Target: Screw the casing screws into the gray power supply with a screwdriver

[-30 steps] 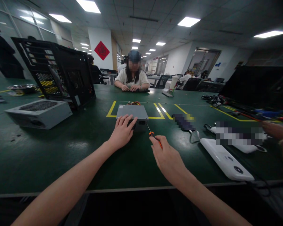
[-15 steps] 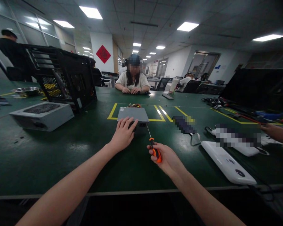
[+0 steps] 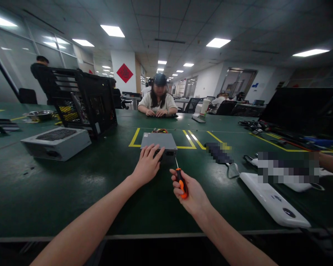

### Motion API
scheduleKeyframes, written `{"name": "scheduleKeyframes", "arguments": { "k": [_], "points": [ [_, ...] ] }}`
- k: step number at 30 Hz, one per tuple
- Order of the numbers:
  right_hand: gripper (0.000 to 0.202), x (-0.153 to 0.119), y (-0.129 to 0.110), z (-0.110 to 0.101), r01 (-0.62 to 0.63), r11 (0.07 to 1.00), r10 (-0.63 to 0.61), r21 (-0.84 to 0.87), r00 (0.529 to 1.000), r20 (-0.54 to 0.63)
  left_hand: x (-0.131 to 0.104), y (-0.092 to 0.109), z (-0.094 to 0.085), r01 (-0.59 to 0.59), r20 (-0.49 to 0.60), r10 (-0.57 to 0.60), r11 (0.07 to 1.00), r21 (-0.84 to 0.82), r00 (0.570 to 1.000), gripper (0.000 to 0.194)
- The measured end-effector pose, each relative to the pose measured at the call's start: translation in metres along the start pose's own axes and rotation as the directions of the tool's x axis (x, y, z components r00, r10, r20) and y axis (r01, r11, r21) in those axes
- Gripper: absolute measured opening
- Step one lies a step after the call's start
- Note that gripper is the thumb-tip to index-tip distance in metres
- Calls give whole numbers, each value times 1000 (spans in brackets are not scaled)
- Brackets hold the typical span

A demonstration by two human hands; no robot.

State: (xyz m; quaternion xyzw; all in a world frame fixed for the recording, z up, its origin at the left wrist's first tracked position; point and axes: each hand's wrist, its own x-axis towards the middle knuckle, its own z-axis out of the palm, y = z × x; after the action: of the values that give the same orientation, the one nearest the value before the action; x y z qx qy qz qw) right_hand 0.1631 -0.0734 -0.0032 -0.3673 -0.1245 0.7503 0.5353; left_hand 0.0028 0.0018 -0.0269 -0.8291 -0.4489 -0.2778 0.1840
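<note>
A small grey computer power supply lies on the green table in front of me, its socket side facing me and coloured wires at its back. My left hand rests against its near left side, fingers stretched out and slightly spread, the tips at the top front edge. In my right hand is an orange and black screwdriver, the fingers wrapped round its handle. Its thin shaft points up toward the lower right corner of the front face. Whether the tip sits on a screw is too small to tell.
Left stand a larger power supply, a black computer case and a metal bowl. Right lie a white device, blurred phone-like things and cables. A person sits opposite; another person's arm reaches in at right.
The whole view has shifted, so things appear a little lower and further right. The screwdriver stands slightly more upright. My left hand stays on the power supply.
</note>
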Motion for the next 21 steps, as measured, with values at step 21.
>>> {"name": "scheduleKeyframes", "arguments": {
  "k": [21],
  "points": [
    [19,1,-1,-6,-46,992,46,118,999,2,0,0,4,-7,-21,7,1000,1,1000,54]
  ]
}}
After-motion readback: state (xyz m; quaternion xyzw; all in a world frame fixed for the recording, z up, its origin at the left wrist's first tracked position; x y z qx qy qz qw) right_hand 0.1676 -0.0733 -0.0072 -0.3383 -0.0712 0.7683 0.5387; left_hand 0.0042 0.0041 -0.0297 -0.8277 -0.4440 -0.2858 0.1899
